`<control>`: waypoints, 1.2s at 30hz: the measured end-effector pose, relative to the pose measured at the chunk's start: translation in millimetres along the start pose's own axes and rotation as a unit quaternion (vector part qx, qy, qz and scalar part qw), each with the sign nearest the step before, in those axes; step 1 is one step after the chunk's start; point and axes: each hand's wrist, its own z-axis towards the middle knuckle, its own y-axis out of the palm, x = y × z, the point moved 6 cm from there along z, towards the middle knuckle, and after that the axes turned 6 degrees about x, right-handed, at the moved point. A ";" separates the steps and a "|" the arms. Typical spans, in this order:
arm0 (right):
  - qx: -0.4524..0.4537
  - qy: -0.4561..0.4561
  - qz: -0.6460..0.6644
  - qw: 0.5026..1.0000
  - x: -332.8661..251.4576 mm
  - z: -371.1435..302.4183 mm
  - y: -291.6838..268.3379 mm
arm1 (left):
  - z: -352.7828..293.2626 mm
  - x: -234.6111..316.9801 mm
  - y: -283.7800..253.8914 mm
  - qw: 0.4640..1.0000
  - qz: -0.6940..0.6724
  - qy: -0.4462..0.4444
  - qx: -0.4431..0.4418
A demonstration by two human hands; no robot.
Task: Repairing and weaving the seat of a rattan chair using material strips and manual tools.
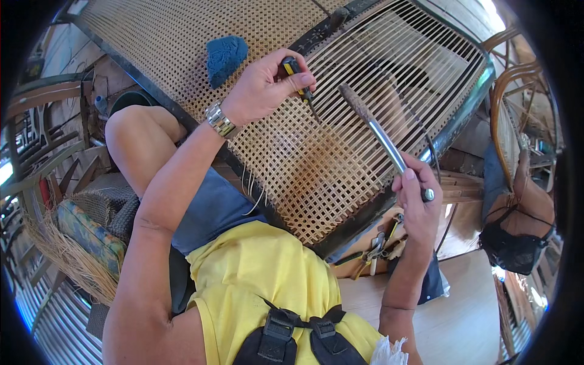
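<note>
My left hand (pixel 261 85) is closed around the black-and-yellow handle of a screwdriver-like tool (pixel 295 68). Its thin dark shaft points down at the cane webbing (pixel 298 146), close to where the close weave gives way to bare strands; I cannot tell if the tip touches. In my right hand (pixel 420 194) is a shiny metal rod (pixel 388 148) with a rough brown far end, held slanting over the strands. The webbing sits in a dark frame (pixel 359 224). Parallel cane strands (pixel 340 55) run across its far right part.
A blue folded cloth (pixel 226 59) rests on finished webbing to the left. Several hand tools (pixel 377 249) lie below the frame. Bundled cane strands (pixel 73 255) are at the lower left, and bentwood chairs (pixel 505 79) stand on the right. Another person's leg (pixel 523 176) shows there.
</note>
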 end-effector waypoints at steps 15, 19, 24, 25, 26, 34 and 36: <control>0.035 -0.050 0.043 0.997 -2.9 10.5 4.9 | 5.7 -8.9 -4.8 1.000 0.024 0.014 0.012; -0.065 -0.034 -0.010 0.997 2.4 10.1 19.0 | 8.1 -7.2 -7.7 0.999 0.051 -0.003 0.009; 0.025 -0.033 0.073 0.996 -3.1 16.7 2.4 | 7.0 4.6 -20.6 0.998 0.024 0.033 0.055; 0.024 -0.035 0.074 0.996 -3.7 18.4 4.0 | 7.4 0.1 -20.9 0.997 0.058 0.022 0.056; 0.018 -0.039 0.069 0.997 -4.2 19.8 7.0 | 9.2 -2.7 -19.6 0.997 0.045 0.036 0.042; 0.047 -0.043 0.080 0.995 -5.4 17.2 21.0 | 5.1 11.0 -21.9 0.996 0.036 0.055 0.062; 0.043 -0.047 0.086 0.994 -6.5 19.6 17.9 | 3.5 11.4 -24.1 0.996 -0.002 0.064 0.064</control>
